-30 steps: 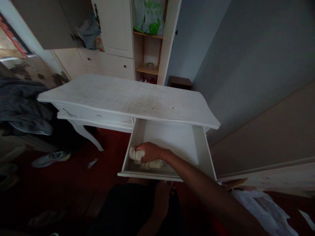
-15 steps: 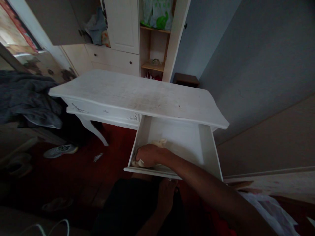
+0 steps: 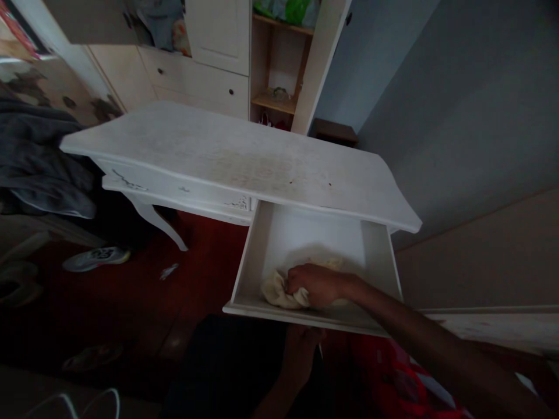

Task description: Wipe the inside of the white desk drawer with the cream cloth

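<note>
A cream cloth [image 3: 279, 291] lies bunched near the front of the pulled-out white drawer [image 3: 395, 279]. My right hand [image 3: 317, 285] is closed on the cloth and presses it down on the drawer bottom. Part of the cloth shows beyond the knuckles; the rest is covered by the hand. Just below the drawer's front edge is my left hand [image 3: 301, 346], its fingers curled close against the drawer front. It is dark there, and what those fingers hold is hidden.
The drawer belongs to a white desk [image 3: 174, 139] with brownish stains on its top. Behind it stands an open white wardrobe [image 3: 220, 35]. Grey clothing [image 3: 39, 157] hangs at left above a shoe [image 3: 96, 259] on the dark red floor. A red bag [image 3: 393, 372] lies lower right.
My right hand has moved the cloth rightward from the drawer's front left corner toward the middle of its front. The left hand stays below the drawer front. The view has shifted slightly.
</note>
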A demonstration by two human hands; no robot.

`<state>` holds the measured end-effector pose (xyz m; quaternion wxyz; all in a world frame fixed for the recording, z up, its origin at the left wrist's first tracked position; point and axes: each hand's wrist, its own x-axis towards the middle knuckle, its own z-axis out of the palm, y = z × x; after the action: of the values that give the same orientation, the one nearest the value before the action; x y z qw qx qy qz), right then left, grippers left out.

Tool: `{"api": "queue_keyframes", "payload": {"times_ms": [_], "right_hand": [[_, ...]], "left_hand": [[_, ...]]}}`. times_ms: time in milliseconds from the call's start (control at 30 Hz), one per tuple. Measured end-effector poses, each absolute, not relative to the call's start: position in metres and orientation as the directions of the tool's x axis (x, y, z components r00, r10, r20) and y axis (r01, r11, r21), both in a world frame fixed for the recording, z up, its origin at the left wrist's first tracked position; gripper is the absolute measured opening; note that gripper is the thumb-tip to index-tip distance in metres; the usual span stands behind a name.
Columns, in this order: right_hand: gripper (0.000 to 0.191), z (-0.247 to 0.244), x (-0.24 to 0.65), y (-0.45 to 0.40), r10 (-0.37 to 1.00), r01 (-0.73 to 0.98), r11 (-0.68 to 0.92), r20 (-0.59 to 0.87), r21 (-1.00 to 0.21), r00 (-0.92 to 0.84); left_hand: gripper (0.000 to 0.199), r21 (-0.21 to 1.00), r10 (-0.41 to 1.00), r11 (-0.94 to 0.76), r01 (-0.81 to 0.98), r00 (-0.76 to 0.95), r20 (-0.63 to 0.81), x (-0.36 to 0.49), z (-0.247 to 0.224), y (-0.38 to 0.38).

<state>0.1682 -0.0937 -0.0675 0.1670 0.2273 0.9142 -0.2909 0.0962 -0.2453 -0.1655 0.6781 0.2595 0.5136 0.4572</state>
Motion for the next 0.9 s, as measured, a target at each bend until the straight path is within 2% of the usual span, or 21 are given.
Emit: {"api": "queue_keyframes", "payload": {"times_ms": [100,233,500,633,700,800,900], "right_hand": [[0.046,-0.064,0.198,-0.101,0.396,0.625,0.65,-0.51,-0.432,-0.764],[0.04,-0.063,0.233,-0.113,0.544,0.76,0.594,-0.564,-0.263,-0.621],[0.028,-0.06,0.255,-0.126,0.649,0.807,0.59,-0.574,-0.033,-0.499],[0.029,-0.057,0.246,-0.119,0.718,0.818,0.572,-0.522,0.066,-0.46],[0.033,-0.058,0.24,-0.11,0.77,0.834,0.544,-0.449,0.093,-0.453],[0.051,-0.062,0.226,-0.094,0.85,0.88,0.465,-0.325,0.093,-0.415],[0.063,-0.07,0.205,-0.077,0.898,0.924,0.378,-0.262,0.05,-0.353]], "left_hand": [[0.028,0.787,0.88,0.449,-0.422,0.059,-0.471,0.096,-0.163,-0.245],[0.024,0.766,0.878,0.456,-0.454,0.086,-0.472,0.093,-0.158,-0.242],[0.034,0.779,0.882,0.458,-0.429,0.107,-0.46,0.092,-0.17,-0.244],[0.027,0.814,0.894,0.439,-0.382,0.09,-0.44,0.092,-0.173,-0.245],[0.026,0.821,0.899,0.424,-0.382,0.066,-0.433,0.092,-0.17,-0.245],[0.028,0.808,0.898,0.423,-0.411,0.069,-0.435,0.093,-0.166,-0.245],[0.029,0.785,0.885,0.452,-0.425,0.098,-0.456,0.092,-0.164,-0.244]]}}
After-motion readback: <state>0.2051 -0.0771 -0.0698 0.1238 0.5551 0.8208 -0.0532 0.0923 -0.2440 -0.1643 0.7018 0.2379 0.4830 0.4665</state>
